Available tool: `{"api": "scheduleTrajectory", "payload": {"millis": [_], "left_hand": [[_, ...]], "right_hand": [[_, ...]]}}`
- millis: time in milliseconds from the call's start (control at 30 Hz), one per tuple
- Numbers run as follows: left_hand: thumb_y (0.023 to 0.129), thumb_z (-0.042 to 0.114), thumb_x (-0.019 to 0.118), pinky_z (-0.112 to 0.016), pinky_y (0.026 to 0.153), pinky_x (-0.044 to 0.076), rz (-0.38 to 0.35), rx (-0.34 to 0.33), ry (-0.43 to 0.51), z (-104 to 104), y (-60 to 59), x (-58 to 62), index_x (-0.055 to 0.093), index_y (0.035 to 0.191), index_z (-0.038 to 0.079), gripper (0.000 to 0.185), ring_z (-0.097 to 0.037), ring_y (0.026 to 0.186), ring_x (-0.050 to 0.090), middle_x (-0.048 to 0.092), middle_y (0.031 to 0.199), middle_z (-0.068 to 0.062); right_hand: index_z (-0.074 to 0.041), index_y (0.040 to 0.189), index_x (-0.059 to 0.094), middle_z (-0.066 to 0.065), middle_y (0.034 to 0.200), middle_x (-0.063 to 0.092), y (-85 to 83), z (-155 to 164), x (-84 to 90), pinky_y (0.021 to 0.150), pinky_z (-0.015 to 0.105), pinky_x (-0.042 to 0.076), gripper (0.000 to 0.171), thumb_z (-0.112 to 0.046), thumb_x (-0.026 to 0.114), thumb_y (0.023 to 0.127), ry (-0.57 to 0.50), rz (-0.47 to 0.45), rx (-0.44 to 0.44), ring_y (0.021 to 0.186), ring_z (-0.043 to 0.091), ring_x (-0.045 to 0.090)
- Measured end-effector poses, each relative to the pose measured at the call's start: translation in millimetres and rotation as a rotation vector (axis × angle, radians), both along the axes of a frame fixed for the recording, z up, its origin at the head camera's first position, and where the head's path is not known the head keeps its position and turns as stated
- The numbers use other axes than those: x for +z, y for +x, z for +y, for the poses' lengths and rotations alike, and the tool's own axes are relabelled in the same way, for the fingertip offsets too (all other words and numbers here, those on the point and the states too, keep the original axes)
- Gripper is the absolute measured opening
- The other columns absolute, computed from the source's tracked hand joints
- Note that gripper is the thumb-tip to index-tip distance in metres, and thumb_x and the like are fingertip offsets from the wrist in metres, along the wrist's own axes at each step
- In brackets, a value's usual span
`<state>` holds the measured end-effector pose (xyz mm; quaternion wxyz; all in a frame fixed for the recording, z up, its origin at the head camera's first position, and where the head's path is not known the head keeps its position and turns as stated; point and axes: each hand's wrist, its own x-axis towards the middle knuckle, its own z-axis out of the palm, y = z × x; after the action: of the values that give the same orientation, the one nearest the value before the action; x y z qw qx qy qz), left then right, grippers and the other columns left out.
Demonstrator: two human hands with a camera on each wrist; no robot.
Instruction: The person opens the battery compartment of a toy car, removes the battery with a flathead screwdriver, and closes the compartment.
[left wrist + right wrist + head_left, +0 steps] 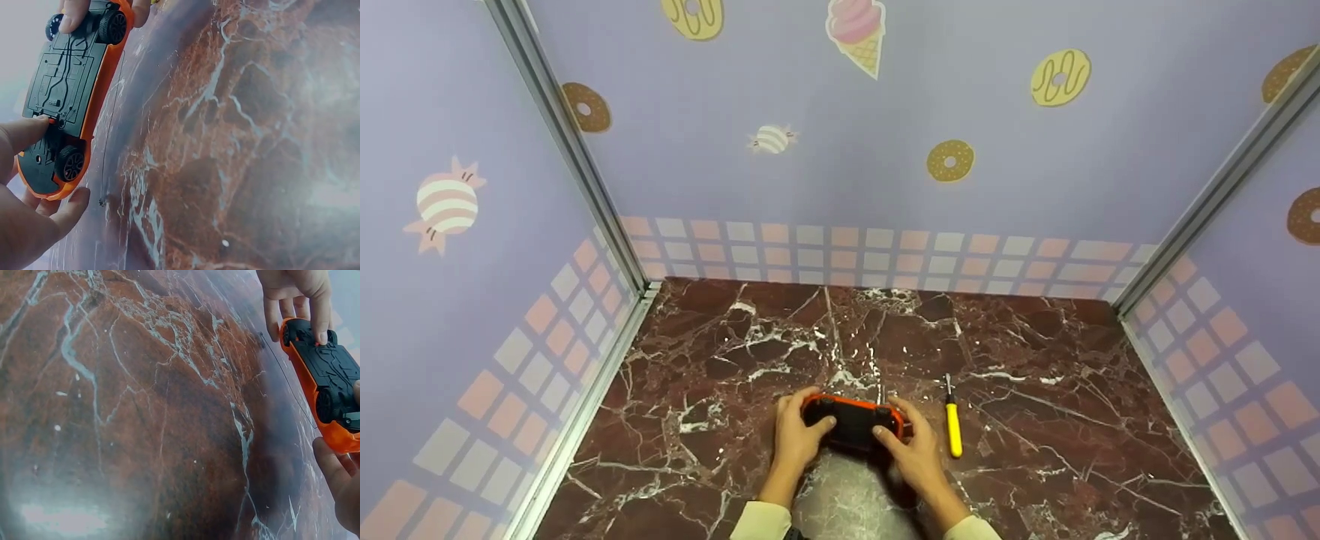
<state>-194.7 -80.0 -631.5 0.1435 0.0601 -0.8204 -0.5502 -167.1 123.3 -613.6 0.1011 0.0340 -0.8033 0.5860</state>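
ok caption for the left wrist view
Both hands hold an orange toy car upside down, black underside showing, above a red marble table.

Dark red marble tabletop with white veins (1035, 360). Lilac walls printed with doughnuts, sweets, ice cream (810, 112); pink-white check band below; aluminium corner strips (577, 161).

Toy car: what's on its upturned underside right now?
On the toy car: black chassis plate, wheels, both thumbs pressing it. The left hand and right hand cover its ends; the body's top is hidden.

Orange toy car (851, 421), yellow screwdriver (953, 427), red-brown veined marble tabletop (1035, 375)
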Motion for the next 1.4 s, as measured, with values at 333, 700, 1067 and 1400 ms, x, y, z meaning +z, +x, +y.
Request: {"api": "scheduleTrajectory", "payload": {"millis": [333,700,1067,1400], "left_hand": [[0.072,0.0,0.087,-0.053,0.107,0.043,-0.013,-0.006,-0.003,4,-2.0,0.9,0.069,0.124,0.002,0.055,-0.036,0.115,0.058,0.059,0.117,-0.016],[0.074,0.002,0.084,-0.055,0.105,0.044,-0.043,-0.02,-0.063,6,-0.3,-0.1,0.068,0.126,0.001,0.054,-0.039,0.117,0.059,0.06,0.12,-0.019],[0.074,0.003,0.085,-0.058,0.107,0.043,-0.044,-0.022,-0.08,9,-0.4,-3.1,0.067,0.128,0.001,0.057,-0.043,0.124,0.057,0.06,0.127,-0.021],[0.074,0.01,0.087,-0.057,0.105,0.044,-0.129,0.042,-0.111,13,4.0,-3.2,0.066,0.129,0.005,0.059,-0.042,0.124,0.056,0.06,0.128,-0.02]], "right_hand": [[-0.011,0.128,0.07,0.014,0.112,0.071,-8.1,16,-31.2,0.065,0.024,0.055,0.046,-0.017,0.084,0.084,-0.012,-0.009,0.017,0.079,0.013,0.066],[-0.006,0.126,0.068,0.019,0.108,0.07,-5.6,15,-29.5,0.055,0.034,0.061,0.046,-0.018,0.084,0.084,-0.057,-0.129,0.024,0.074,0.016,0.071],[-0.008,0.125,0.068,0.021,0.111,0.072,-6.8,12,-30.1,0.053,0.039,0.06,0.045,-0.02,0.084,0.084,-0.067,-0.158,0.02,0.07,0.017,0.072],[-0.007,0.121,0.067,0.018,0.104,0.072,-4.7,10,-31.8,0.052,0.035,0.059,0.043,-0.022,0.084,0.085,-0.072,-0.183,-0.004,0.066,0.016,0.07]]}}
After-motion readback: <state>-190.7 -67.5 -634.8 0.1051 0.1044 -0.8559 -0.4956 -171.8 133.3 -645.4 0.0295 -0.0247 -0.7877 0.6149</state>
